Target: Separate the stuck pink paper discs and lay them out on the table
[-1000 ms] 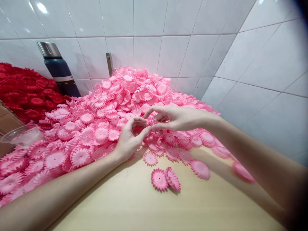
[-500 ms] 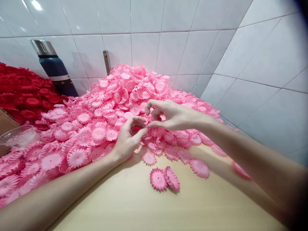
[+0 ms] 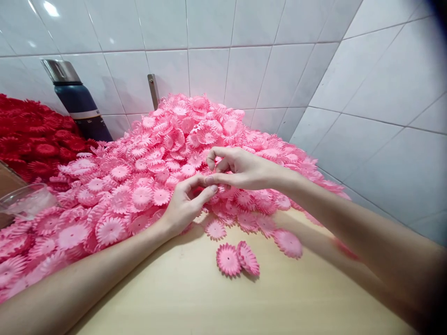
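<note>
My left hand (image 3: 186, 202) and my right hand (image 3: 240, 168) meet at their fingertips in front of a large heap of pink scalloped flower discs (image 3: 150, 163). The left thumb and fingers are pinched together, and whatever lies between them is too small to make out. My right thumb and index finger curl into a loop, with the thumb tip touching the left fingertips. What the right fingers hold, if anything, is hidden. Below the hands, a pink flower disc (image 3: 228, 259) with a small centre hole rests on the table, with a tilted pink disc (image 3: 248, 257) leaning against it.
A pale wooden table (image 3: 209, 307) spreads in front. At the left stand a dark blue bottle (image 3: 82, 107), a heap of red flower pieces (image 3: 38, 139), a clear plastic cup (image 3: 28, 200) and a cardboard box edge (image 3: 9, 186). White wall tiles (image 3: 209, 28) close off the back and right.
My right hand has shifted slightly left, so its thumb now overlaps the left fingertips. The left fingers have drawn closer together. The view has moved a little.
</note>
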